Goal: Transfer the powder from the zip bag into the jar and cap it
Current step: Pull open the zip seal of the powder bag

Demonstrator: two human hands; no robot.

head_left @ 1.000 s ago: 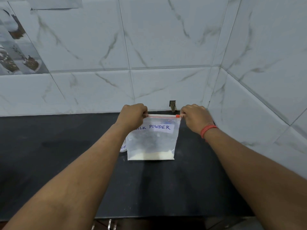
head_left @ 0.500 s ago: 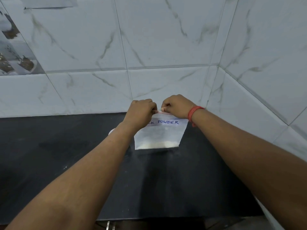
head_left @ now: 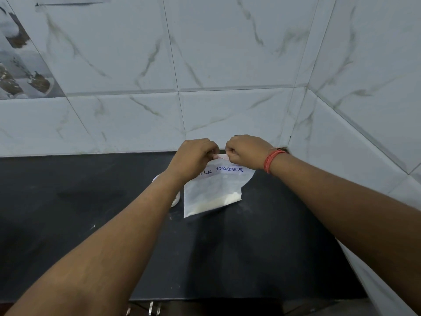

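A matte black worktop (head_left: 262, 247) is backed by glossy marbled tiles (head_left: 227, 53). Upon it a limp, translucent zip bag (head_left: 214, 190) with pale powder (head_left: 211, 202) at its base is held upright, its top seal pinched by the curled fingers of the left hand (head_left: 193, 157) and right hand (head_left: 247, 151), set close together.

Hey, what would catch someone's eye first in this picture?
Both hands, left hand and right hand, pinch the top of a clear zip bag marked "milk powder", mid-frame over the dark counter. White powder sits along the bag's bottom. A red wrist thread stands out.
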